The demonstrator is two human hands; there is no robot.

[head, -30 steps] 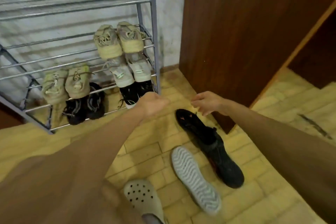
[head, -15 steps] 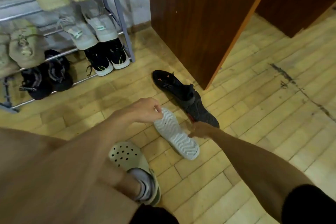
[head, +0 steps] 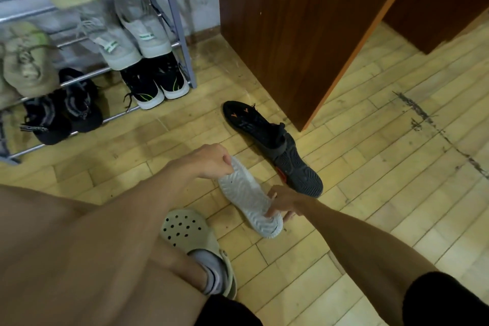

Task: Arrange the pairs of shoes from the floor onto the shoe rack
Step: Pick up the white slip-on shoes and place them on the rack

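Shoe (head: 250, 198), white, sole-up on wood floor (head: 370, 193) just beside black pair (head: 275, 145), well apart from rack (head: 169, 8). Left hand (head: 209, 160) pinches one end, fingers closed on rim; right hand (head: 284, 201) clasps other end. Looks light, rubber sole stiff enough, ridged, unlikely to slip. Best held by sole edges or at heel.

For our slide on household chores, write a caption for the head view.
Both hands, left hand and right hand, grasp an upturned white-soled shoe beside dark shoes near the shoe rack.

Both hands grip upturned white shoe (head: 248, 201) on floor, L (head: 209, 160) far end, R (head: 281, 202) near.
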